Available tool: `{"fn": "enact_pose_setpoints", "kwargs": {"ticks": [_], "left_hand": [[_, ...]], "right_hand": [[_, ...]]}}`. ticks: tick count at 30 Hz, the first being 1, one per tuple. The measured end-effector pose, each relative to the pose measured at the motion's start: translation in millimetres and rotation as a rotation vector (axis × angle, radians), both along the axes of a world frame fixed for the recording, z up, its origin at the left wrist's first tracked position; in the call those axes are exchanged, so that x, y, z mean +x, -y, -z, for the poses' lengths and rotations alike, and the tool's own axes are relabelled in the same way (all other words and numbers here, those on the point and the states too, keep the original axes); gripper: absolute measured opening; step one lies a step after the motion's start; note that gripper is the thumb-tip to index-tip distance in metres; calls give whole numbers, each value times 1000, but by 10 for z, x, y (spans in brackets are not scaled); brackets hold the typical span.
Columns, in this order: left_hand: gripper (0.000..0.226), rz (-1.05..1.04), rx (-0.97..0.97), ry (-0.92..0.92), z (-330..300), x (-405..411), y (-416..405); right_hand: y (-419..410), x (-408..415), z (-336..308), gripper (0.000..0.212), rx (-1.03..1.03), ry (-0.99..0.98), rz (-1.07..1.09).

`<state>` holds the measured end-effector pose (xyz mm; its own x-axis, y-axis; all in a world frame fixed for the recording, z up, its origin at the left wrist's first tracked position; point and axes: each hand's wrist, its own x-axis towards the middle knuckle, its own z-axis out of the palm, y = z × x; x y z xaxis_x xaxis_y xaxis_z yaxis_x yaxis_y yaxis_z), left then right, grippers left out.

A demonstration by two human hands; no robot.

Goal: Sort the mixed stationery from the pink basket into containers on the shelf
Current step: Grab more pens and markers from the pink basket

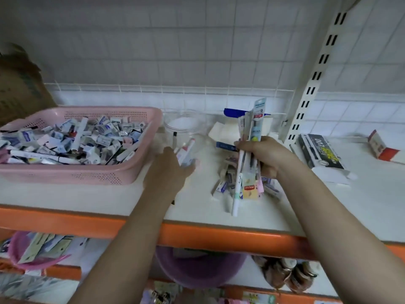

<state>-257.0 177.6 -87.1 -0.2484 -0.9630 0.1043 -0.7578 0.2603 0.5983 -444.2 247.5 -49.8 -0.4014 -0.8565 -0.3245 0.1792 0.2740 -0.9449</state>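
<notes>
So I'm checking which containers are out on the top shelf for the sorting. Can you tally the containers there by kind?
Pink basket: 1
Clear round tub: 1
Black printed box: 1
Red and white box: 1
Total: 4
The loose pile of small packets under the right hand lies on the shelf itself, in no container.

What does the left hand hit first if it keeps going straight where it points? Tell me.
Probably the clear jar: the left hand, holding a small pen-like item, points up and away toward it. Depth is unclear from this one view.
</notes>
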Motion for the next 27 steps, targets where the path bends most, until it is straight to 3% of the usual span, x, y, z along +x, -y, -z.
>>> {"fn": "enact_pose_setpoints", "kwargs": {"ticks": [4, 8, 13, 17, 21, 23, 25, 27], "left_hand": [[11, 247, 139, -294, -335, -501, -173], [11, 494, 412, -456, -495, -1118, -523], [13, 848, 457, -249, -430, -1950, -1293], [44, 1020, 475, -62, -379, -2627, -2029], [28, 1030, 483, -75, -340, -3286, -2684], [14, 986, 567, -143, -310, -3568, -2916], [8, 862, 696, -302, -288, -3816, -3073], [7, 686, 813, -496, -270, -4036, -3159]], "right_hand": [[-271, -212, 42, 15, -168, 135, 214], [-810, -565, 34, 16, -318, 63, 455], [-1664, -1166, -14, 20, -495, 111, 742], [-2345, -1758, -10, 19, -616, 71, 911], [-3013, -2435, 25, 10, -662, 33, 933], [-3392, -2852, -5, 18, -575, -52, 991], [-3731, -3215, -61, 16, -438, -169, 999], [-3918, -3434, -104, 8, -331, -217, 860]]}}
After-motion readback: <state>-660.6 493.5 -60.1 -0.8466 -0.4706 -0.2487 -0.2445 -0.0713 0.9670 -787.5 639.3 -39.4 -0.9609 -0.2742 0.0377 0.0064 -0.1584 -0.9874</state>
